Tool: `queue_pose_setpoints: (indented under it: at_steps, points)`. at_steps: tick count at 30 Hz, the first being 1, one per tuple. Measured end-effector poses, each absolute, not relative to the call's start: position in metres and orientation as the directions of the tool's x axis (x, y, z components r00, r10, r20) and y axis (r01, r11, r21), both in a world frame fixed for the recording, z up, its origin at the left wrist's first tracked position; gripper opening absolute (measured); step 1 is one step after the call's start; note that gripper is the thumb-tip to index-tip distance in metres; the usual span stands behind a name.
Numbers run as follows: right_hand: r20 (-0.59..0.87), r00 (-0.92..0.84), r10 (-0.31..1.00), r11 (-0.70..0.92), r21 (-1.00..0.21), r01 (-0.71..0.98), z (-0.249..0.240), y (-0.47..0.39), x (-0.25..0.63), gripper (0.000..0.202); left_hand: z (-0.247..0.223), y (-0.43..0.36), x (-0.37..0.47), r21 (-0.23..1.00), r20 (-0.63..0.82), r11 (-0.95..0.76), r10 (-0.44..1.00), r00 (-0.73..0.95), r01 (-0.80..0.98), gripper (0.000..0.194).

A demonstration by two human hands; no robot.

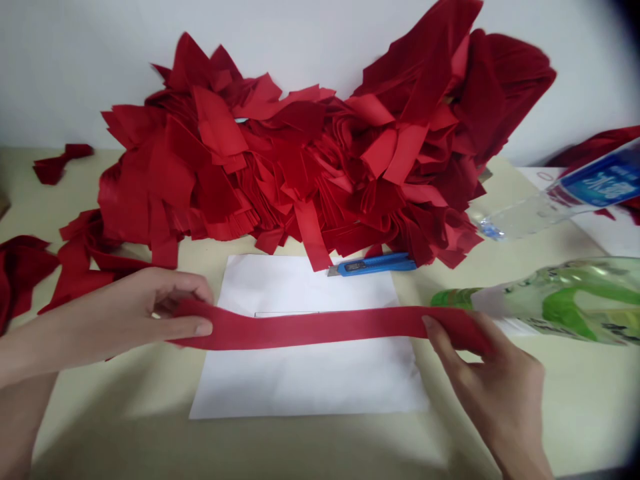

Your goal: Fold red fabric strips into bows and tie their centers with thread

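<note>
A long red fabric strip (320, 330) stretches sideways between my two hands, over a white sheet of paper (310, 387). My left hand (170, 307) pinches its left end between thumb and fingers. At the other end, my right hand (490, 373) grips the strip with the thumb on the near side; some of the fingers are hidden behind it. Part of a thin drawn outline (285, 313) on the paper shows just above the strip. Beyond it lies a blue utility knife (375, 265) with a short bit of blade out, close to the red pieces.
A large heap of red fabric pieces (280, 160) fills the back of the table against the wall. More red scraps (63, 163) lie at the left. On the right, a green-labelled bottle (575, 300) and a clear blue-labelled bottle (575, 190) lie on their sides.
</note>
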State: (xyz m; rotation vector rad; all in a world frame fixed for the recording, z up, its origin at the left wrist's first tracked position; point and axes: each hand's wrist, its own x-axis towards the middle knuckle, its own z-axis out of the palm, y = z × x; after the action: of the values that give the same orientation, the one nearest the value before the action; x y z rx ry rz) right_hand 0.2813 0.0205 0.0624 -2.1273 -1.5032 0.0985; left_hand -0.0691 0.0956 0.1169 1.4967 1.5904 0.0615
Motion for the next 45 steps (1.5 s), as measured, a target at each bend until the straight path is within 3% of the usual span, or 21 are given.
queue_pose_setpoints:
  at_steps: [4, 9, 16, 23, 27, 30, 41, 45]
  points:
    - [0.217, 0.283, 0.934, -0.138, -0.511, 0.849, 0.061, 0.020, 0.269, 0.022, 0.112, 0.100, -0.039, 0.683, -0.492, 0.105, 0.797, 0.349, 0.723, 0.021]
    - [0.171, 0.181, 0.968, -0.044, -0.597, 0.801, 0.058, 0.018, 0.252, 0.016, 0.099, 0.095, -0.003, 0.710, -0.421, -0.011, 0.795, 0.436, 0.704, 0.022]
    - [0.088, 0.187, 0.978, -0.065, -0.727, 0.683, 0.065, 0.017, 0.247, 0.016, 0.116, 0.095, 0.010, 0.608, -0.396, -0.077, 0.833, 0.386, 0.790, 0.020]
    - [0.079, 0.175, 0.981, -0.060, -0.740, 0.670, 0.063, 0.017, 0.246, 0.016, 0.087, 0.080, 0.026, 0.730, -0.330, -0.199, 0.735, 0.592, 0.654, 0.033]
    - [0.088, 0.171, 0.981, -0.059, -0.710, 0.702, 0.062, 0.018, 0.247, 0.017, 0.068, 0.062, 0.025, 0.564, -0.166, -0.459, 0.752, 0.638, 0.687, 0.016]
    - [0.081, 0.169, 0.982, -0.064, -0.703, 0.708, 0.062, 0.019, 0.247, 0.018, 0.059, 0.055, 0.020, 0.409, -0.121, -0.575, 0.736, 0.667, 0.709, 0.021]
    - [0.082, 0.148, 0.986, -0.043, -0.725, 0.688, 0.061, 0.019, 0.244, 0.016, 0.052, 0.059, 0.016, 0.303, -0.073, -0.564, 0.790, 0.609, 0.768, 0.007]
    - [0.110, 0.130, 0.985, -0.017, -0.693, 0.721, 0.059, 0.018, 0.245, 0.016, 0.051, 0.051, 0.018, 0.210, 0.022, -0.615, 0.780, 0.625, 0.760, 0.010]
